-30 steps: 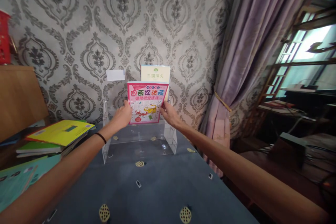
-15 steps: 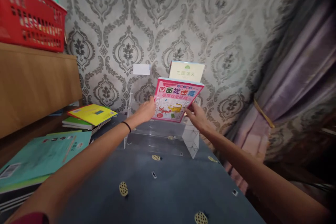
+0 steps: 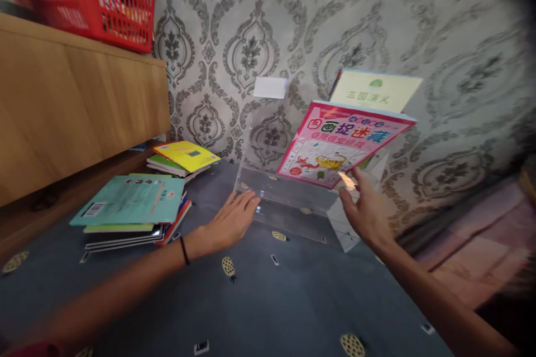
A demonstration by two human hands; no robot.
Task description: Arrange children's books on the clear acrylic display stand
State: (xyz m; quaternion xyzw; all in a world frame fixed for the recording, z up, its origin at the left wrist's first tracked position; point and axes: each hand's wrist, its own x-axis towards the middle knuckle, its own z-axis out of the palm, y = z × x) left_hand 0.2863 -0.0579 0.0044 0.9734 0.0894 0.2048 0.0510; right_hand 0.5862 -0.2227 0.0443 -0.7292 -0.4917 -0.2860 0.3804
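Note:
A pink picture book [image 3: 335,148] with a cartoon fox and tiger on its cover leans back in a clear acrylic book stand [image 3: 293,203]. Behind it rises a cream book [image 3: 374,92]. My left hand [image 3: 234,217] has its fingers stretched out at the stand's lower left and holds nothing. At the stand's right side, by the pink book's lower right corner, is my right hand [image 3: 366,206], thumb and forefinger apart. Its forefinger is close to the book's edge; whether it touches is unclear. Its other fingers are partly hidden.
On the left lies a stack of books topped by a teal one [image 3: 134,201]. Behind it is a smaller pile under a yellow book [image 3: 188,155]. A red basket [image 3: 121,5] sits on the wooden cabinet [image 3: 84,100]. A white card [image 3: 270,87] stands above the stand's left part.
My left hand has let go of the pink book and moved down to the stand's lower left. My right hand's thumb has come off the book's front. The view has shifted left and closer.

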